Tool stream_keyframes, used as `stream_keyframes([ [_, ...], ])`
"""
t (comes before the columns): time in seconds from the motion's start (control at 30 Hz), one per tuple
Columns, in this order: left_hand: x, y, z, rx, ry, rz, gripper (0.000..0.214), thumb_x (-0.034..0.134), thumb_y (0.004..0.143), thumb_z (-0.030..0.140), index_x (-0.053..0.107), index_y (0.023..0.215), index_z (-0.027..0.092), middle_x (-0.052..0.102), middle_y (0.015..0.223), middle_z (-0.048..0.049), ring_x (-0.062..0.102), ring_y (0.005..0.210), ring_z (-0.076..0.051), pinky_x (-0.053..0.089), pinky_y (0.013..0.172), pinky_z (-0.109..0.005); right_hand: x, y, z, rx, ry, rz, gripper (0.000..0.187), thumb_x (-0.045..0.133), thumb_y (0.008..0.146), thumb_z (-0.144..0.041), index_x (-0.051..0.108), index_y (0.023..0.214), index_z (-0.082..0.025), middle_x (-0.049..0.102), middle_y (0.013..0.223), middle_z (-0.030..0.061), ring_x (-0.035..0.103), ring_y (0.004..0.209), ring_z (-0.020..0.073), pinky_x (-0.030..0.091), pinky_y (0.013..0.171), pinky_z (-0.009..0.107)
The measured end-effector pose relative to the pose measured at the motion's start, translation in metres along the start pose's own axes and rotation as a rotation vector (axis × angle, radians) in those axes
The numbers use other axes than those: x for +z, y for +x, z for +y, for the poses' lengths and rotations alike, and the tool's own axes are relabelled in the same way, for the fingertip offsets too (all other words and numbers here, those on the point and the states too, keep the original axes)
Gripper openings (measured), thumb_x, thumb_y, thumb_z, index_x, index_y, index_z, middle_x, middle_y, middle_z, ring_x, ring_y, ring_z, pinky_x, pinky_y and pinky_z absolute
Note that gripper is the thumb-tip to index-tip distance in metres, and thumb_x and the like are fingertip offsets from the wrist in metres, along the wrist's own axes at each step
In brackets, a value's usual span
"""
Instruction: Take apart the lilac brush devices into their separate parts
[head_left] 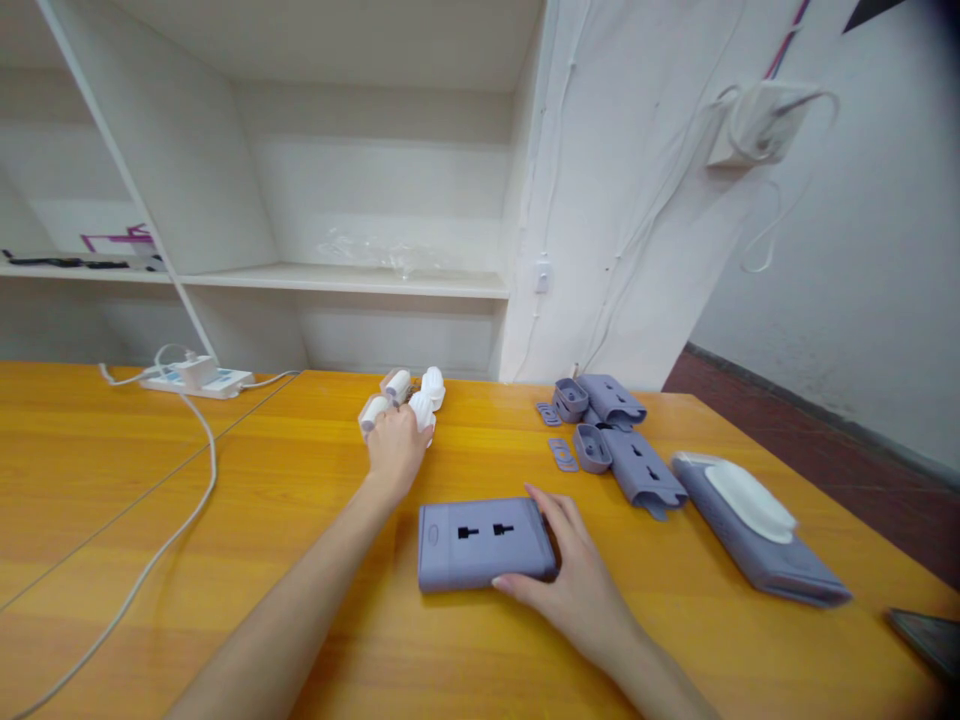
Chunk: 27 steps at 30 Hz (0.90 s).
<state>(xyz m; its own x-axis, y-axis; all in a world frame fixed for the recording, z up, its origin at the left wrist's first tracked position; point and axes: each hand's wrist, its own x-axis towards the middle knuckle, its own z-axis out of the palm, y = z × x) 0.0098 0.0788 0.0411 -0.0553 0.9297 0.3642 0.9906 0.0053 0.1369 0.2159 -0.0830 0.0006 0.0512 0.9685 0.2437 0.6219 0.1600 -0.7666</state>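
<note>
A grey-purple plastic case (484, 545) with two black keyhole slots lies flat on the table. My right hand (574, 575) grips its right end, thumb along the near edge and fingers at the far edge. Farther off, my left hand (397, 450) is curled down among a cluster of small white parts; its fingertips are mostly hidden, so what they hold cannot be made out. A ribbed white piece (422, 407) lies right by those fingers. Behind it are another ribbed white piece (433, 385) and a white cylinder (396, 385), with a second white cylinder (373, 412) to the left.
On the right lie grey-purple housings (646, 468), small cups (592, 448) and flat plates (562, 455). Beyond them is a long grey-purple case (765, 540) with a white oval piece (750, 498) on top. A power strip (199, 377) and white cable (214, 460) occupy the left.
</note>
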Motion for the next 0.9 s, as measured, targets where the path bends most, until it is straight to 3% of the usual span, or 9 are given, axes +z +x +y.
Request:
stream_keyframes([
  [0.3,0.005,-0.004,0.005,0.035,0.024,0.049,0.034,0.048,0.086,0.042,0.061,0.097,0.013,0.064,0.093,-0.0148,0.06,0.094,-0.029,0.047,0.074,-0.035,0.0,-0.001,0.002,0.003,-0.021,-0.001,0.084,0.077,0.064,-0.038,0.036,0.137,-0.027,0.039,0.131,0.0056,0.043,0.123,0.0237,0.033,0.106,0.038],
  [0.5,-0.005,-0.009,0.008,0.008,0.022,0.077,0.047,0.052,0.084,0.051,0.053,0.109,0.013,0.06,0.099,-0.0148,0.062,0.087,-0.029,0.047,0.071,-0.036,0.0,-0.001,0.001,0.001,-0.011,-0.003,0.084,0.076,0.064,-0.04,0.036,0.138,-0.028,0.04,0.131,0.006,0.042,0.124,0.0251,0.034,0.106,0.04],
  [0.67,-0.019,-0.037,0.001,0.175,-0.191,0.053,0.045,0.043,0.088,0.054,0.054,0.114,0.018,0.061,0.107,-0.0124,0.06,0.096,-0.026,0.046,0.076,-0.033,0.0,0.0,-0.001,0.01,-0.005,0.013,0.083,0.077,0.063,-0.039,0.039,0.136,-0.028,0.041,0.131,0.0063,0.044,0.123,0.0258,0.035,0.106,0.041],
  [0.73,-0.022,-0.055,-0.006,0.288,-0.389,-0.05,0.042,0.042,0.089,0.053,0.058,0.109,0.02,0.063,0.104,-0.0092,0.059,0.096,-0.023,0.045,0.08,-0.031,-0.001,0.0,0.0,0.015,-0.005,0.042,0.081,0.077,0.063,-0.038,0.04,0.135,-0.028,0.041,0.131,0.0064,0.045,0.122,0.0259,0.035,0.105,0.041],
  [0.8,-0.024,-0.071,-0.015,0.398,-0.566,-0.261,0.041,0.045,0.088,0.054,0.063,0.103,0.021,0.065,0.1,-0.0066,0.059,0.094,-0.021,0.044,0.083,-0.03,-0.001,0.002,0.002,0.002,0.022,0.086,0.076,0.076,0.064,-0.038,0.044,0.132,-0.027,0.042,0.131,0.0064,0.045,0.123,0.0261,0.035,0.106,0.041],
  [0.9,-0.025,-0.086,-0.026,0.431,-0.775,-0.548,0.044,0.058,0.08,0.053,0.061,0.11,0.021,0.065,0.101,-0.0049,0.059,0.09,-0.019,0.045,0.078,-0.028,0.0,0.004,0.007,0.0,0.223,0.087,0.074,0.074,0.068,-0.038,0.042,0.134,-0.026,0.041,0.136,0.0088,0.045,0.125,0.0265,0.037,0.105,0.042],
])
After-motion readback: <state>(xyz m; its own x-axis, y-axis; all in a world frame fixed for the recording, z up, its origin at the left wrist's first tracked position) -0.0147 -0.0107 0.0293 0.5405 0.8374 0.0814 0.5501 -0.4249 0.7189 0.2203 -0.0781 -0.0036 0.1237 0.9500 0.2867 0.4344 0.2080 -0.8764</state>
